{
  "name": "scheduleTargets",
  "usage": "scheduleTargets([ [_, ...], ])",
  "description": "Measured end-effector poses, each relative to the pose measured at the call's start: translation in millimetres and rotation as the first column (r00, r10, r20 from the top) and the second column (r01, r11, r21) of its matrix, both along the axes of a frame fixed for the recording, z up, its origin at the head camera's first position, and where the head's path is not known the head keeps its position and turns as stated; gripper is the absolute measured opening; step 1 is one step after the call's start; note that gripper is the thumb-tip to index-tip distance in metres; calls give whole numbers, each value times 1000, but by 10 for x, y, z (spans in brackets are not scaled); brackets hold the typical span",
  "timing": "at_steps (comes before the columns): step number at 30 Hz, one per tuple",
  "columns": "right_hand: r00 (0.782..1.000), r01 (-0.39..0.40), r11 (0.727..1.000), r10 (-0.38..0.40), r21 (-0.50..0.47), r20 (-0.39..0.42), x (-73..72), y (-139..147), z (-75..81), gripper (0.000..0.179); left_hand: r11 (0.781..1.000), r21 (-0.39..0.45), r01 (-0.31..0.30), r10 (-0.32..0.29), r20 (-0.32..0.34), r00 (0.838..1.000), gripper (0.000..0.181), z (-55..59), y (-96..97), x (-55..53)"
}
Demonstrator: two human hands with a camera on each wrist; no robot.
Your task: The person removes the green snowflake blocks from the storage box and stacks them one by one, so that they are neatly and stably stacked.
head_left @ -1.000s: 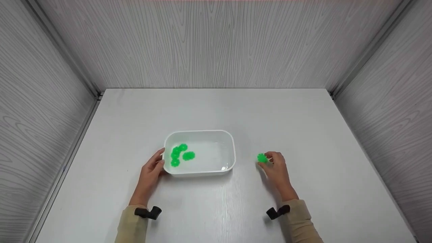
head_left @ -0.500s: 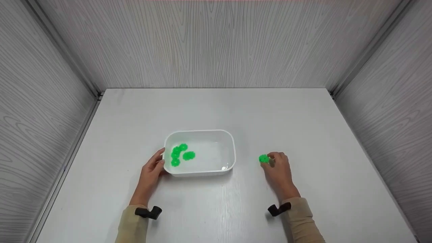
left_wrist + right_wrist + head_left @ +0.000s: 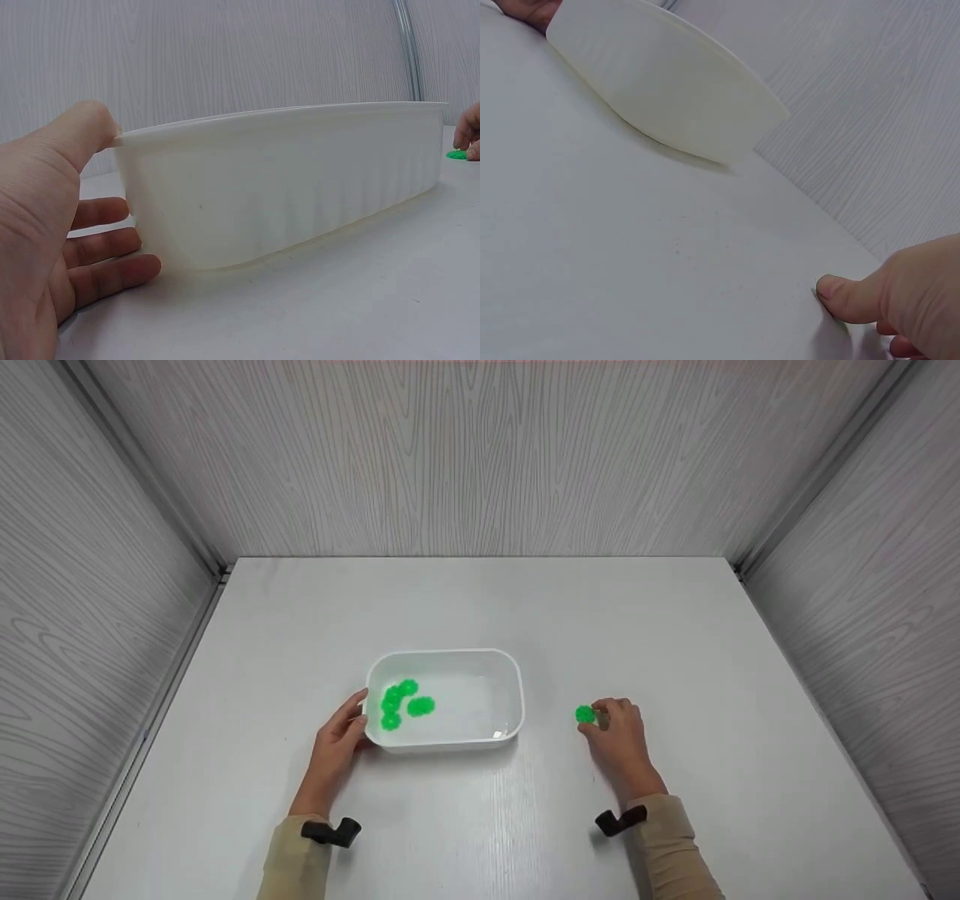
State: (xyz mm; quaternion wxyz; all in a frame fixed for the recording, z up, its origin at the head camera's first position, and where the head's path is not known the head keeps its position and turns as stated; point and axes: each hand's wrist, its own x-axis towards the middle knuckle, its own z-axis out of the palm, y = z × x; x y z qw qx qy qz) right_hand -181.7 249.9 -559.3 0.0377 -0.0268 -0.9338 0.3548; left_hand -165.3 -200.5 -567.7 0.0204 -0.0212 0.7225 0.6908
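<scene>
My left hand (image 3: 335,739) holds the left end of a white rectangular tub (image 3: 442,746). In the left wrist view the thumb (image 3: 94,124) is at the rim while other fingers (image 3: 112,276) lie along the outer wall. Several green scalloped plastic discs (image 3: 391,701) lie inside the tub toward its left end, with a pair or overlapping discs (image 3: 421,706) nearer the middle. To the tub's right, my right hand (image 3: 619,742) pinches another green scalloped disc (image 3: 584,714) between thumb and fingers, low at the tabletop. In the right wrist view the hand hides nearly all of that disc.
The white tabletop (image 3: 480,600) is enclosed by a wood-grain back panel (image 3: 480,457), a left panel (image 3: 90,585) and a right panel (image 3: 862,585). A black wrist mount (image 3: 330,832) sits on the left sleeve and another black mount (image 3: 621,820) on the right one.
My right hand has shifted slightly rightward with its green disc, and the disc has turned a little in the fingertips. The left hand and tub stay in place.
</scene>
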Motion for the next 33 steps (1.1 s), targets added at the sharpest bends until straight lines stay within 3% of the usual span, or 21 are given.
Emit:
scheduleTargets([
  [8, 1000, -9, 1000, 8, -27, -19, 22, -26, 38, 37, 1000, -14, -3, 3, -30, 1000, 44, -28, 5, -8],
  [18, 975, -78, 996, 68, -41, -213, 16, -176, 164, 37, 1000, 18, -4, 5, -49, 999, 42, -8, 8, -22],
  [26, 973, -108, 993, 93, -57, -213, -4, -331, 241, 38, 1000, -2, -10, 10, -46, 999, 42, -37, 5, -23],
  [33, 951, -154, 988, 141, -29, -276, -7, -462, 294, 40, 1000, -5, -12, 12, -51, 999, 45, -45, 2, -3],
])
